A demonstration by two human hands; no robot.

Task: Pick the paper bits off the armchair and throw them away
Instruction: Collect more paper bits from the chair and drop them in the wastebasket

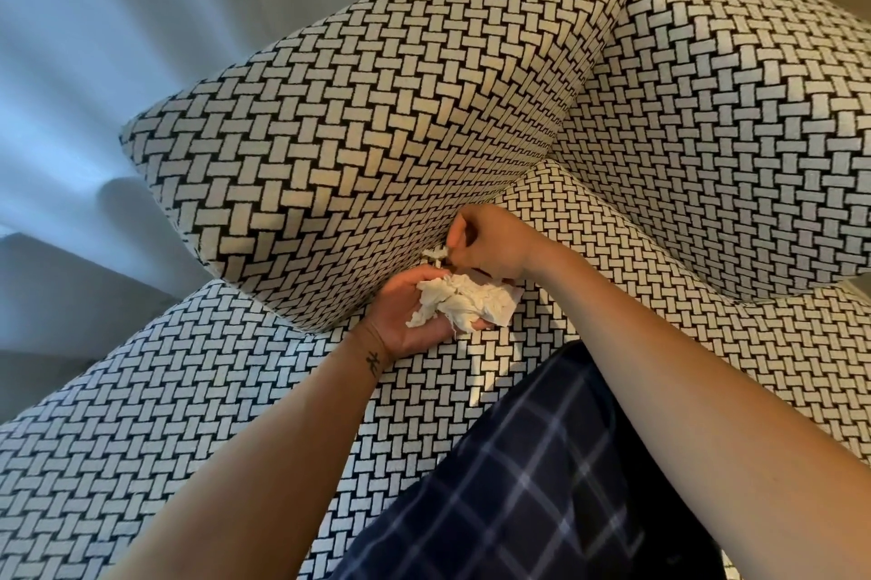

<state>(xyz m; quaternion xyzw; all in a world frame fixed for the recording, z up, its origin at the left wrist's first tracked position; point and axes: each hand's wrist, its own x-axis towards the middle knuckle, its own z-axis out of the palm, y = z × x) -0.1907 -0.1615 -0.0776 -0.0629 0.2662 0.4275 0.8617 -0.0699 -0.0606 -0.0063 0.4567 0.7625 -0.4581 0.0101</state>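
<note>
Left hand [409, 318] cupping paper wad [464, 304], fingers [479, 323] curled, as catch-tray; right hand [492, 245] pinching paper bit [432, 253] at wad's 11 o'clock, from armchair [330, 146] crease.

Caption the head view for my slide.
Right hand pinches a paper bit from the armchair; left hand holds a paper wad.
</note>
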